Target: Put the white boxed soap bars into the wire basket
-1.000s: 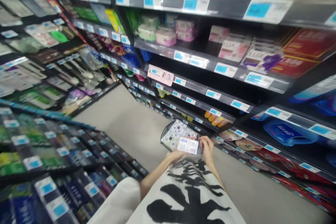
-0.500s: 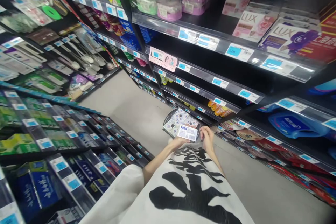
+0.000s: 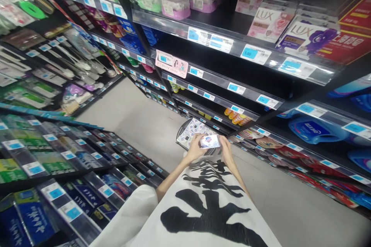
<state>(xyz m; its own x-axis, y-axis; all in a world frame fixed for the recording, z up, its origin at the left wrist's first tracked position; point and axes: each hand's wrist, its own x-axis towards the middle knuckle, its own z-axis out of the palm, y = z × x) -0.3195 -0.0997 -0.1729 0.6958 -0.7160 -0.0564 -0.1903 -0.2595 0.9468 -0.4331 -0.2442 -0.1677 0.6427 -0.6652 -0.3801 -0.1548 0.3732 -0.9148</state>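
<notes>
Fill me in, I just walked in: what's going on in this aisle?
A person stands in a shop aisle between stocked shelves, holding a small white-and-blue packet. The left hand and right hand grip its two ends. Just beyond the hands sits a round basket filled with similar packets.

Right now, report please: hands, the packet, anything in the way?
Left hand and right hand both grip small white packet. Packet over wire basket of similar packets. Nothing blocks it.
</notes>
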